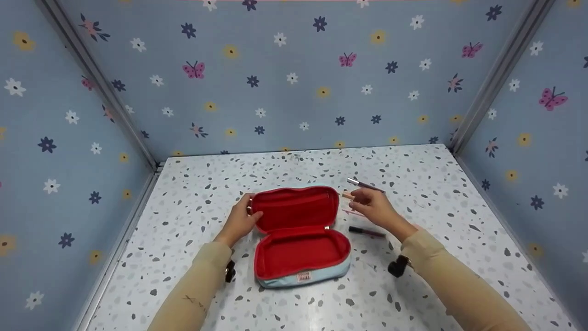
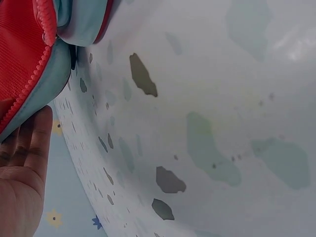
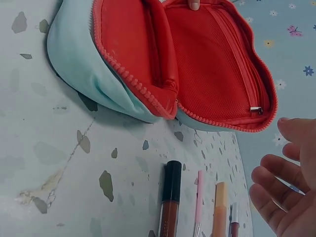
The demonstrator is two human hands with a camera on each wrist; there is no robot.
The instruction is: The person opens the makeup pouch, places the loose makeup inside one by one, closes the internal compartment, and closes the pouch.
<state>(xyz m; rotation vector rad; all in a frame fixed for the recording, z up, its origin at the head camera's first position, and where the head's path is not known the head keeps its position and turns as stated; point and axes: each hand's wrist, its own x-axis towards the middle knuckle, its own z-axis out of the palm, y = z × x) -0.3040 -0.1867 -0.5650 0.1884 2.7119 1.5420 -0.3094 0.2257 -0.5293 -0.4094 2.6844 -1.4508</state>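
Reader: Where is the pouch (image 1: pixel 301 253)?

Desk: The light-blue pouch, lined in red, lies unzipped just below the centre of the head view on a speckled tabletop (image 1: pixel 206 179), its lid (image 1: pixel 296 211) raised.

Reader: And the left hand (image 1: pixel 241 216)?

Desk: It pinches the lid's left edge, thumb over the lining and fingers behind, probably to keep the lid from flopping across the opening.

Reader: The right hand (image 1: pixel 370 207)?

Desk: Its fingers are parted and loosely bent around nothing, right of the pouch. In the head view, it is nearest the orange tube (image 3: pixel 220 207).

Reader: What else lies there?

Desk: Along the bottom of the right wrist view, the orange tube lies between a slim pink stick (image 3: pixel 199 202) and a silver-capped tube (image 3: pixel 235 217), with a black-capped tube (image 3: pixel 171 190) farther left. The gaps perhaps leave each easy to pick up singly.

Reader: Any brands?

Desk: A label (image 1: pixel 303 276) on the pouch's front, lower centre of the head view, carries lettering too blurred to read. Faint print on the black-capped tube, bottom of the right wrist view, is equally illegible.
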